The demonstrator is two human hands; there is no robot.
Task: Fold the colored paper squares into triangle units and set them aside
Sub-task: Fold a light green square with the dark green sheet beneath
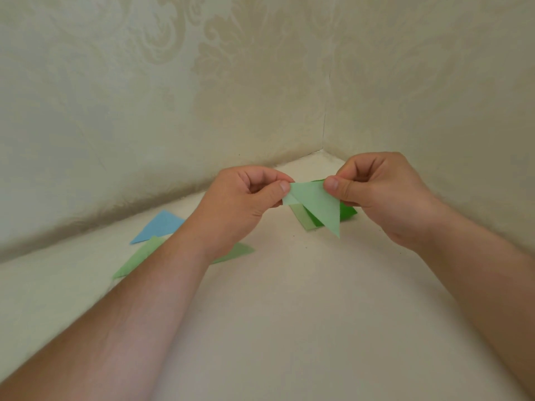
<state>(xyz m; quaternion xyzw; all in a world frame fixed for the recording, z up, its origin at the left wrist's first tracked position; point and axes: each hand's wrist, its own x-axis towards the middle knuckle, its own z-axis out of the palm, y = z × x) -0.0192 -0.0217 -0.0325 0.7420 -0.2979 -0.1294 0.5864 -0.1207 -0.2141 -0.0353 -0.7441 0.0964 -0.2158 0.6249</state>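
Pinching the pale green triangle by its top corners, your left hand and right hand hold it above the desk. Uneven pull likely skews the crease. Finished units lie left of it.

Left hand and right hand pinch a light green folded paper above the table. A blue triangle lies at nine o'clock.

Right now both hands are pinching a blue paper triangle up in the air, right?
Not quite. The head view shows the left hand and right hand pinching a light green paper triangle in the air, not a blue one. The blue triangle lies on the surface to the left.
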